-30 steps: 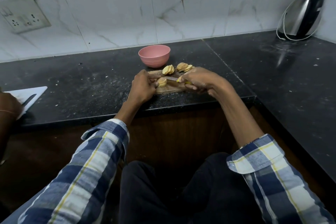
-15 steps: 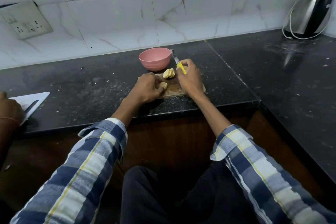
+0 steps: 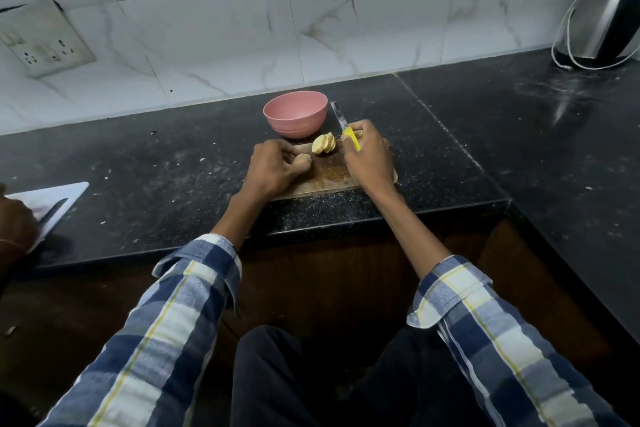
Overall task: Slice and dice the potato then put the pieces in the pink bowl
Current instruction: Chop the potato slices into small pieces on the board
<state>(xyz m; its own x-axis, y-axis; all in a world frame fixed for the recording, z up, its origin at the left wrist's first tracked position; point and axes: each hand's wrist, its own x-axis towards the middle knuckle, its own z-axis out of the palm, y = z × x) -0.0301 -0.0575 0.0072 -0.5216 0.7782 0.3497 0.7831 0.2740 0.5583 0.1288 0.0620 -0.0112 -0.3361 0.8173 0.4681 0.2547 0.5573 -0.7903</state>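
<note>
A round pink plastic bowl [image 3: 295, 113] sits on a black stone bench [image 3: 156, 166] flecked with pale specks. Pale yellow cut potato slices [image 3: 324, 148] lie on a brown wooden cutting board [image 3: 323, 177]. A small knife [image 3: 346, 128] has a bright yellow handle and a silver blade. Both shirt sleeves [image 3: 166, 322] are checked in navy, light blue and white with thin yellow lines. The wall tiles [image 3: 363, 17] are white marble with grey and brown veins. A silver and black kettle [image 3: 609, 14] has a white cord.
</note>
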